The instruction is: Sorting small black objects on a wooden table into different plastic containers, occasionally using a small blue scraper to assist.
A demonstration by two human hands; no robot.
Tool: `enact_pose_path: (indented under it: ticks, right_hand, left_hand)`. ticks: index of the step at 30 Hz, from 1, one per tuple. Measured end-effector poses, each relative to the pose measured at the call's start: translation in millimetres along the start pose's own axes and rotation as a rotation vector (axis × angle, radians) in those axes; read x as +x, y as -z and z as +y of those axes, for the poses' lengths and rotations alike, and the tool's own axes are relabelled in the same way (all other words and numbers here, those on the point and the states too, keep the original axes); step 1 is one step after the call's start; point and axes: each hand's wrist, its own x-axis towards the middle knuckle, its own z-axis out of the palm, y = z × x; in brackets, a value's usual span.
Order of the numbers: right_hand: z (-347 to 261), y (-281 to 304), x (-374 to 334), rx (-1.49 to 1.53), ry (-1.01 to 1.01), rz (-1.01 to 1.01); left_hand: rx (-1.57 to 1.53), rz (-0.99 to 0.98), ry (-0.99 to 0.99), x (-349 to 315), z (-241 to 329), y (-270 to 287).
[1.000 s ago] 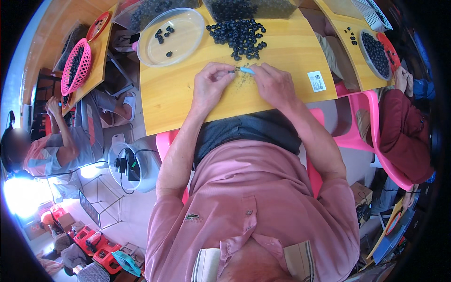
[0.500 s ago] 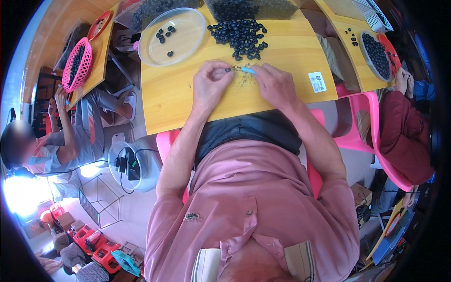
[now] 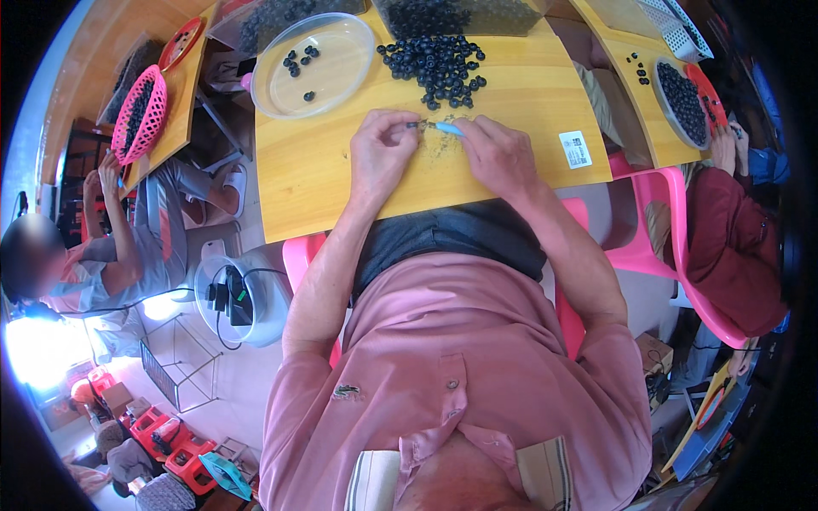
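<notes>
Between thumb and fingers, my left hand point(image 3: 381, 155) pinches a small dark bead point(image 3: 412, 125) above the table. My right hand point(image 3: 503, 160) is wrapped round a slim light-blue-handled tool point(image 3: 449, 129), whose thin dark tip points left at the bead. Whether tip and bead touch is too small to tell. Fine dark crumbs point(image 3: 440, 153) lie on the wood below. Beyond my hands is a loose pile of round dark beads point(image 3: 434, 68). To its left, a shallow clear round tub point(image 3: 271, 89) holds several more beads.
My yellow wooden table point(image 3: 315, 183) carries a white label point(image 3: 575, 149) at right and clear bins of beads point(image 3: 511, 19) at the back. People sit at tables on both sides, one near a pink basket point(image 3: 158, 119). A bucket with a black plug point(image 3: 240, 298) stands left of my chair.
The blue-handled tool and the bead have shifted very slightly; both hands keep nearly the same place and grip. At the right, the other person's hands have moved toward their bowl.
</notes>
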Motion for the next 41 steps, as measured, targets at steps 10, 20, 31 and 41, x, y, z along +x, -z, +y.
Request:
enact_pose_path:
  ticks: [10,20,31,41]
  right_hand:
    - [-6.9,-4.2,-0.2,-0.012,0.062,0.037]
    - [-6.7,-5.8,-1.5,0.001,0.046,0.046]
    - [-1.8,-7.9,-0.6,-0.010,-0.049,-0.038]
    - [6.8,1.9,-2.2,0.031,-0.149,0.035]
  left_hand:
    - [0.013,-0.029,0.031,-1.8,5.1,-5.1]
    - [0.034,-0.057,0.045,-2.7,5.4,-5.8]
    - [-0.099,-0.031,0.086,-1.7,14.6,-4.3]
    - [0.272,0.242,-0.329,32.9,20.4,41.3]
